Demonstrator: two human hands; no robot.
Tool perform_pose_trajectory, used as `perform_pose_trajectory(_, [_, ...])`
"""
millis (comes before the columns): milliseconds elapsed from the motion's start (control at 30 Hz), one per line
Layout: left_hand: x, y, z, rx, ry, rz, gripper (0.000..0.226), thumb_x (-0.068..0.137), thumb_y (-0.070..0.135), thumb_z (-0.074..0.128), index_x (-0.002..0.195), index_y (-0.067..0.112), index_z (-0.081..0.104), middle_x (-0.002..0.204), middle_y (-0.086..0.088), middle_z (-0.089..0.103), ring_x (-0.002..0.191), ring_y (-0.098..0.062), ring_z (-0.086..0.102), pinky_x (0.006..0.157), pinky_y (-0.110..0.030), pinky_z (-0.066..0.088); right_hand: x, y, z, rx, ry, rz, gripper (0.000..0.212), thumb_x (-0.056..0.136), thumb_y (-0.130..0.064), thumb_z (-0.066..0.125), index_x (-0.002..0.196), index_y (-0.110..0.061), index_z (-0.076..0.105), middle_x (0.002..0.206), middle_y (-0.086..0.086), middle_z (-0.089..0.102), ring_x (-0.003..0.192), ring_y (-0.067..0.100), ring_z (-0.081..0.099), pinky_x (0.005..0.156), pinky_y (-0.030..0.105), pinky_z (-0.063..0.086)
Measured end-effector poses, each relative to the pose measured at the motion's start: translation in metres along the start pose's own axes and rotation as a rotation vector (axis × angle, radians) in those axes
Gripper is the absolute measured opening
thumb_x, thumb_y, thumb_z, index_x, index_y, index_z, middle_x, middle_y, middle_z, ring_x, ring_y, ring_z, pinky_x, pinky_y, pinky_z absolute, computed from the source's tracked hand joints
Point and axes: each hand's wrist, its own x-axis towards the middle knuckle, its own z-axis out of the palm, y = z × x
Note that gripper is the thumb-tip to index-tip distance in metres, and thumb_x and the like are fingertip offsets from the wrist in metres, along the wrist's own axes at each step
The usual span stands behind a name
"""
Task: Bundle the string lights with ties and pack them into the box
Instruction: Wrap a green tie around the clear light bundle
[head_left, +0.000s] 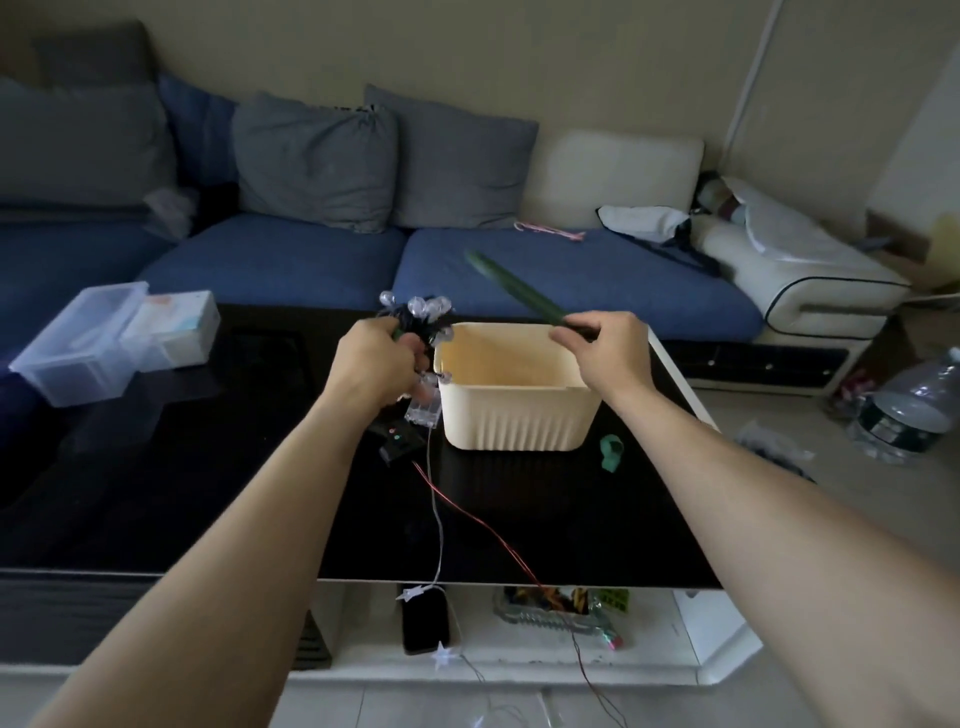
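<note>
- Sitting at the far left of the black table (156, 467), a clear plastic container (78, 348) with a pale carton (174, 325) just beside it; what the container holds cannot be made out.
- Left hand (376, 364) grips the gathered string lights (418, 312) — clear bulbs bunched above the fist, just beside the box's left rim — probably so the coil stays tight while a tie goes round it.
- Below that hand a clear battery case (423, 410) and a dark controller (397, 441) rest on the table; a red wire (467, 512) and a pale one trail off the near edge.
- Cream box (511, 395), ribbed, stands open; nothing shows inside it.
- Right hand (605, 353) pinches the end of a long green tie (519, 288) above the box's far rim — held angled up and away, likely to pull it taut.
- A second green tie, rolled (611, 452), lies by the box's right corner, presumably kept within reach for another bundle.
</note>
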Motion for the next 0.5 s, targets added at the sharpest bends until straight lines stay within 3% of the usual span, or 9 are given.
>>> perform_pose_trajectory(200, [0.024,0.061,-0.002,-0.095,0.110,0.196,0.018,0.096,0.012,0.044,0.088,0.008,0.060,0.073,-0.009,0.072,0.054,-0.017,0.071,0.054,-0.024,0.053,0.012,-0.007,-0.023,0.179,0.243,0.133,0.023,0.086,-0.017,0.079,0.103,-0.003,0.078,0.092,0.004,0.074,0.079,0.010,0.063,0.062,-0.003,0.038])
perform_pose_trajectory(400, [0.036,0.093,0.028,-0.350,-0.135,0.444,0.029,0.106,0.005,0.032,0.087,0.013,0.053,0.082,-0.005,0.067,0.060,-0.015,0.072,0.055,-0.029,0.047,0.023,0.007,-0.046,0.289,0.330,0.270,0.027,0.088,-0.023,0.078,0.107,-0.005,0.077,0.088,-0.003,0.070,0.079,0.009,0.064,0.063,0.006,0.042])
perform_pose_trajectory(500, [0.041,0.094,0.046,-0.338,-0.127,0.450,0.028,0.105,0.005,0.034,0.089,0.017,0.054,0.084,-0.006,0.067,0.067,-0.020,0.073,0.064,-0.034,0.050,0.026,0.015,-0.056,0.307,0.352,0.296,0.027,0.088,-0.024,0.077,0.108,-0.006,0.077,0.089,-0.004,0.070,0.083,0.010,0.065,0.066,0.010,0.043])
